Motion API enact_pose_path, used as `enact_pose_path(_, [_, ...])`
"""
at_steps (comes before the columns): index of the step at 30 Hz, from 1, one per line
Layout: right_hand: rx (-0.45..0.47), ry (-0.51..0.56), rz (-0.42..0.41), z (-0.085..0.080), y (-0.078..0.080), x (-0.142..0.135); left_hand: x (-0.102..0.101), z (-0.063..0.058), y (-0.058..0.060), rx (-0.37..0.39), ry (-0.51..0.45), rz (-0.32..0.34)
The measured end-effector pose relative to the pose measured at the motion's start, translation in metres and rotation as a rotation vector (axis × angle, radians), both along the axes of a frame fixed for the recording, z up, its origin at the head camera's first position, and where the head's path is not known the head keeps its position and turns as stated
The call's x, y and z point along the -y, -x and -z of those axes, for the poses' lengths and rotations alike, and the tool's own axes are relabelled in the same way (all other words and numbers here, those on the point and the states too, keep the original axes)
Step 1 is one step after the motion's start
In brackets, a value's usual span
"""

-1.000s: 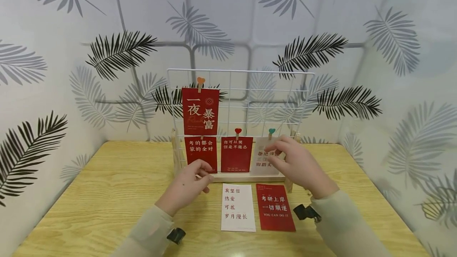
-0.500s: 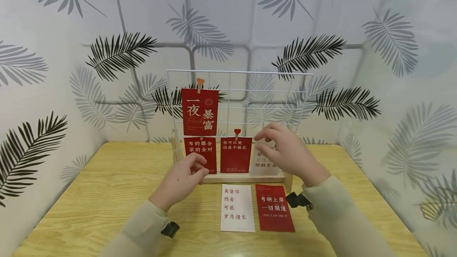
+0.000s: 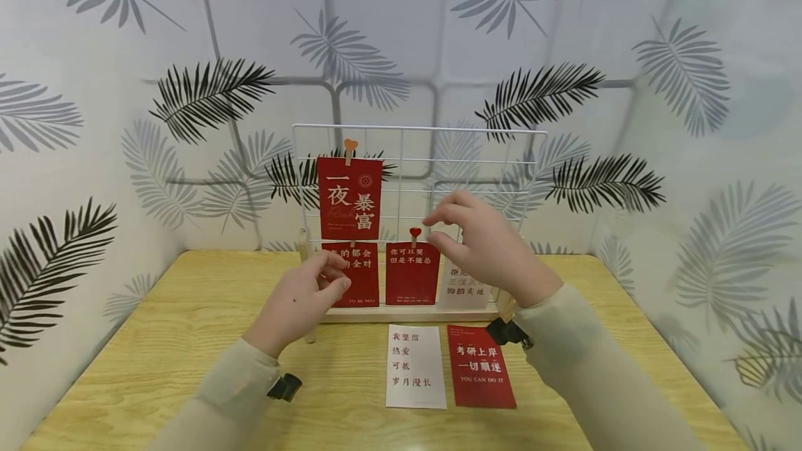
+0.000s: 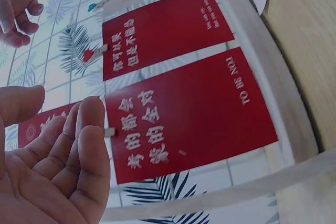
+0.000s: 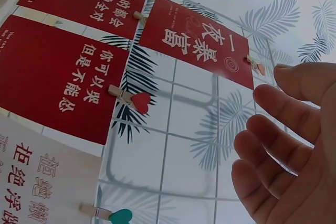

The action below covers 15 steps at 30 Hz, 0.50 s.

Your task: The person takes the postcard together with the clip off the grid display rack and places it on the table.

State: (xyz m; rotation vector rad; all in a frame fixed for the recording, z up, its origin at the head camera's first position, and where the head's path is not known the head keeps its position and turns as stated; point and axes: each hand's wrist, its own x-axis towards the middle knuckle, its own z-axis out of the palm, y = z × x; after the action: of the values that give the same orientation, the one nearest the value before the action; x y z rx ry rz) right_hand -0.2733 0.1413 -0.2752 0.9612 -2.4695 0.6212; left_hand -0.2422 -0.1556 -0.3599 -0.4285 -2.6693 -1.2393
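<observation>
A white wire grid rack (image 3: 476,132) stands on a wooden base, with cards clipped to it. In the head view my left hand (image 3: 301,301) hovers, holding nothing, before the lower left red card (image 4: 184,114); its fingers are loosely bent. My right hand (image 3: 485,246) is raised in front of the lower right white card (image 3: 465,291), also holding nothing. Its fingertips come close to the red heart clothespin (image 5: 128,98) on the middle red card (image 3: 412,280). An upper left red card (image 3: 349,218) hangs from an orange heart clothespin (image 3: 351,145). The teal heart clothespin (image 5: 113,215) shows in the right wrist view.
On the wooden table (image 3: 182,326), in front of the rack, lie a white card (image 3: 416,388) and a red card (image 3: 482,392) side by side. Behind the rack is a leaf-patterned wall covering (image 3: 388,19). Each wrist wears a black strap piece.
My right hand has moved left and up, away from the teal clothespin toward the red one. My left hand has drawn back to the left, uncovering more of the lower left card.
</observation>
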Motion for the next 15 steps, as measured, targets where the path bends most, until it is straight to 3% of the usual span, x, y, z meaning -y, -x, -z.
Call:
enact_pose_path(9, [-0.140, 0.001, -0.045, -0.020, 0.000, 0.016, 0.014, -0.012, 0.003, -0.071, 0.033, -0.019])
enact_pose_path(15, [-0.151, -0.031, -0.058, -0.040, -0.001, 0.030, 0.019, -0.022, 0.008, -0.076, 0.015, -0.030])
